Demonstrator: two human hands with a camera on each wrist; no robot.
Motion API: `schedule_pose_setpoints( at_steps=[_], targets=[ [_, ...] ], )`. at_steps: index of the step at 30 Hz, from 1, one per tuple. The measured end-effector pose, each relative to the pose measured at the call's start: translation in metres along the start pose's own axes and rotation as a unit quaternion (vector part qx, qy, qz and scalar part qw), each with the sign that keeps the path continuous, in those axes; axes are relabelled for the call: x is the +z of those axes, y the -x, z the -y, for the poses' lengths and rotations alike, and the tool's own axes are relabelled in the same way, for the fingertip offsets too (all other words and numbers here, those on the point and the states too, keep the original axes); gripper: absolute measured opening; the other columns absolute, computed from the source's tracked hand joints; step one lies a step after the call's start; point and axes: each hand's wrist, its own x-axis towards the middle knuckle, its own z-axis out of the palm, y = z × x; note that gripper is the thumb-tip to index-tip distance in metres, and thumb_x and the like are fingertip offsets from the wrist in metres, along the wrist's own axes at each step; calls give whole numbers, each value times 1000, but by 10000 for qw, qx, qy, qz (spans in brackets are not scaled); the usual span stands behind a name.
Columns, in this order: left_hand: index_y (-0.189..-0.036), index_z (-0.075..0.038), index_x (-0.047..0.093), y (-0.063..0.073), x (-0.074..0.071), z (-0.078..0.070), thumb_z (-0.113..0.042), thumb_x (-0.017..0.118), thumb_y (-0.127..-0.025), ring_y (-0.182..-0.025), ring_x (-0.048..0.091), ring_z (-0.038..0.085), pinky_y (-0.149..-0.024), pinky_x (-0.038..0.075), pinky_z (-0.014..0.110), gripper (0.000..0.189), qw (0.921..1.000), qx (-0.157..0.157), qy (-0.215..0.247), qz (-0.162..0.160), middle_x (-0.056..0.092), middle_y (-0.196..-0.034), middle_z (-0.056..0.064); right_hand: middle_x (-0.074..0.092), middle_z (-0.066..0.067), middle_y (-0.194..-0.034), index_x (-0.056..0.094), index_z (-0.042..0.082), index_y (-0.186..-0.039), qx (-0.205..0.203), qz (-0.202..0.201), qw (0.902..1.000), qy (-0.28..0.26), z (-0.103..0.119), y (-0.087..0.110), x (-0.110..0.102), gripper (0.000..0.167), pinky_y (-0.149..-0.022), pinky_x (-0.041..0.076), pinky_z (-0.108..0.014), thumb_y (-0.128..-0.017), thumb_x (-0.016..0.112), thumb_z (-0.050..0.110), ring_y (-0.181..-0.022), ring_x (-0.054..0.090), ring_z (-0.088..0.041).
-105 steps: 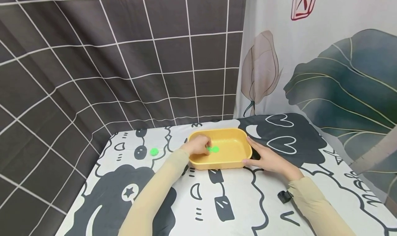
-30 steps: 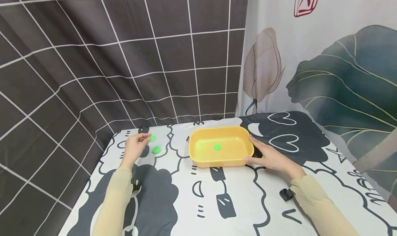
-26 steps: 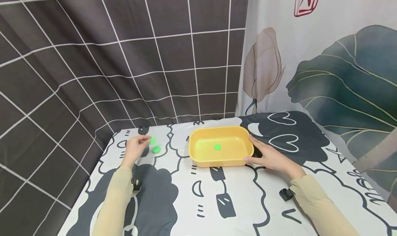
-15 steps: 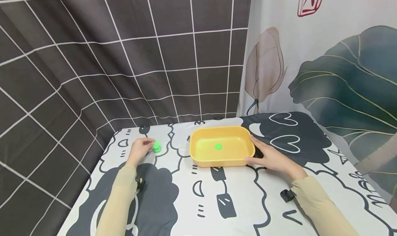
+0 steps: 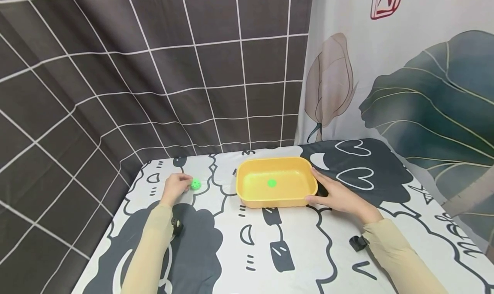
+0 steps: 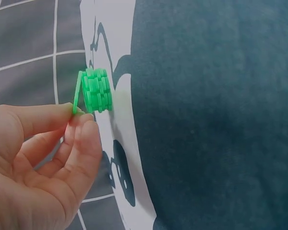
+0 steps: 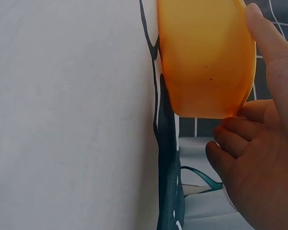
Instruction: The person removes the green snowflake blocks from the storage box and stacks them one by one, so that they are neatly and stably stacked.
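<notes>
In the left wrist view, my left hand pinches a thin green toothed disc between thumb and fingertips. This disc leans against one end of a stack of similar green discs. The head view has the stack on the cloth, with my left hand right beside it. A single green disc lies inside the yellow box. My right hand rests at the box's right end, thumb on the near rim and fingers at the far corner; in the right wrist view the thumb touches the rim.
A black-and-white cartoon cloth covers the table. A dark grid curtain rises behind it and along the left, and a white curtain with plant prints stands at the right.
My left hand has left the yellow box, where two green discs lay 3.5 seconds ago, and moved left with one disc, then down to the stack. My right hand has stayed at the box.
</notes>
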Motion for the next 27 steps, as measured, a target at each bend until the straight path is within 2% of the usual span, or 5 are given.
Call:
schedule_pose_setpoints(
  at_steps=[16,27],
  targets=[
    [-107,6,71,-1,4,3,-10,63,-95,-67,61,13,-63,48,24,22,9999,-3,-132,-88,71,-84,13,23,-24,-162,19,2,-159,-32,-39,10000,-24,1,1,-1,106,-115,27,-62,-87,70,60,-146,27,-46],
    [-106,6,71,-1,3,4,-11,63,-95,-68,62,13,-64,48,24,22,9998,45,-181,-109,72,-88,13,23,-24,-162,19,3,-160,-32,-52,10000,-53,1,1,-1,106,-114,27,-62,-86,70,60,-146,27,-46]
  ],
)
